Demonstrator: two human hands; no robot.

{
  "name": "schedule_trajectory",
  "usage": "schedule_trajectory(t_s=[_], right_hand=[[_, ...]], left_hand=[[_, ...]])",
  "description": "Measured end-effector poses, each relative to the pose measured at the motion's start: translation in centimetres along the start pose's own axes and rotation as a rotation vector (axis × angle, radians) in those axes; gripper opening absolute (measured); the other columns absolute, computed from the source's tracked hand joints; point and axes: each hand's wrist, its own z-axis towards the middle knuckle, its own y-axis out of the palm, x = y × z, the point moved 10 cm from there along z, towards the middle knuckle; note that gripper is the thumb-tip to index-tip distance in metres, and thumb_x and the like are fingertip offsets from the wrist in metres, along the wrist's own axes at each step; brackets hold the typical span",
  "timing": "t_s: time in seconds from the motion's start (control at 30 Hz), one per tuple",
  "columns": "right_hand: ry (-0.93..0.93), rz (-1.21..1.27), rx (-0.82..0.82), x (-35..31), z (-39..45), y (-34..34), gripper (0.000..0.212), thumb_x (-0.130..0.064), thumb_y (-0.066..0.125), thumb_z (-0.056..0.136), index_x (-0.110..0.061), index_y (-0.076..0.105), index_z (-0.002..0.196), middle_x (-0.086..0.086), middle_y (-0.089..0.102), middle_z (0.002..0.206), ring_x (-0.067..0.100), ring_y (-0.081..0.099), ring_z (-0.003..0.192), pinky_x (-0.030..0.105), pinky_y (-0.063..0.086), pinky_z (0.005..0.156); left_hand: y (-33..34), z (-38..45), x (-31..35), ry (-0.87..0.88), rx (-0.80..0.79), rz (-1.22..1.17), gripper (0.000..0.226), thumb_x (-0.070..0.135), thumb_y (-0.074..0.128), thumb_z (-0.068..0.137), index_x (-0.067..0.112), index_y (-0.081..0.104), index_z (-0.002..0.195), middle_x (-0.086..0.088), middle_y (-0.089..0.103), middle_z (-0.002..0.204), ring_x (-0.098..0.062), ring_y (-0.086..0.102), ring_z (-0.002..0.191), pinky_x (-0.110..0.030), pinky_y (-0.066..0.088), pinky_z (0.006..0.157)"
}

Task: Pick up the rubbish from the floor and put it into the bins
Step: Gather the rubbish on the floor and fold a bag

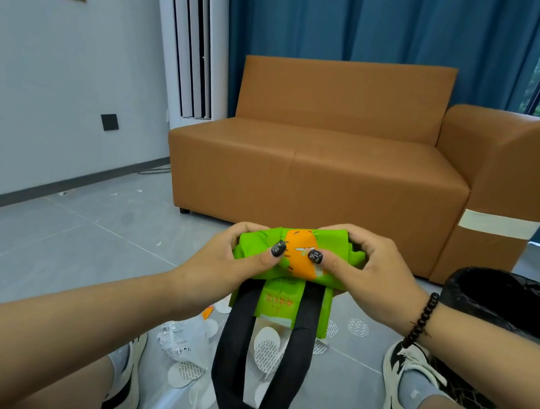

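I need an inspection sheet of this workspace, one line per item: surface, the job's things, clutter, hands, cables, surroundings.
Surface: grey tiled floor.
Job's things: green bag with a carrot print, held up in both hands, black handles hanging down; bin with black liner at the right.
Clutter: white paper discs and a clear plastic wrapper on the floor between the shoes; small scraps by the wall.
Hands: left hand and right hand both grip the bag.
Cables: one cable along the skirting.
Surroundings: orange sofa, blue curtain, white air conditioner.
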Motion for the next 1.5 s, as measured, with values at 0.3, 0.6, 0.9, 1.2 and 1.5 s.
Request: schedule_trajectory(t_s=[0.3, 0.6, 0.9, 1.2, 1.5], right_hand=[[-0.498, -0.406, 0.126, -4.0, -1.2, -0.8, 0.025, -0.014, 0.07, 0.081, -0.015, 0.068, 0.106, 0.001, 0.066, 0.104, 0.009, 0.061, 0.1, 0.02, 0.047, 0.086], [-0.772, -0.578, -0.015, -5.9, -2.4, 0.4, 0.032, -0.008, 0.071, 0.081, -0.003, 0.066, 0.112, 0.018, 0.057, 0.114, 0.027, 0.059, 0.106, 0.036, 0.051, 0.081], [0.146, 0.144, -0.028, 1.7, -0.3, -1.4, 0.043, -0.031, 0.071, 0.071, -0.026, 0.06, 0.112, 0.001, 0.065, 0.106, 0.016, 0.07, 0.087, 0.041, 0.06, 0.071], [-0.308, -0.312, 0.206, -2.1, -1.1, -6.4, 0.046, -0.001, 0.078, 0.067, -0.026, 0.066, 0.104, -0.001, 0.064, 0.106, 0.01, 0.06, 0.103, 0.022, 0.047, 0.088], [-0.397, -0.452, 0.229, -1.5, -3.0, -9.9, 0.038, -0.004, 0.076, 0.064, -0.012, 0.069, 0.101, 0.009, 0.054, 0.114, 0.014, 0.054, 0.112, 0.032, 0.05, 0.089]], left_hand=[[2.0, -0.5, -1.5, -0.222, -0.172, -0.089, 0.064, 0.054, 0.065, 0.074, 0.018, 0.056, 0.126, -0.009, 0.067, 0.121, -0.029, 0.066, 0.109, -0.038, 0.059, 0.08], [1.3, -0.1, -0.1, -0.104, -0.108, -0.282, 0.051, 0.023, 0.07, 0.074, 0.004, 0.058, 0.119, -0.02, 0.067, 0.111, -0.027, 0.069, 0.09, -0.029, 0.06, 0.069], [1.8, 1.1, 1.3, 0.034, -0.032, -0.189, 0.05, -0.002, 0.079, 0.064, 0.011, 0.057, 0.107, -0.017, 0.067, 0.102, -0.028, 0.067, 0.088, -0.046, 0.056, 0.085], [7.6, 3.1, 0.8, -0.079, -0.2, -0.497, 0.045, 0.02, 0.058, 0.089, -0.001, 0.051, 0.128, -0.023, 0.059, 0.127, -0.037, 0.06, 0.114, -0.044, 0.054, 0.091], [11.3, 6.1, -0.3, -0.168, -0.168, -0.45, 0.051, 0.022, 0.057, 0.084, -0.001, 0.049, 0.129, -0.024, 0.063, 0.121, -0.04, 0.065, 0.106, -0.039, 0.06, 0.078]])
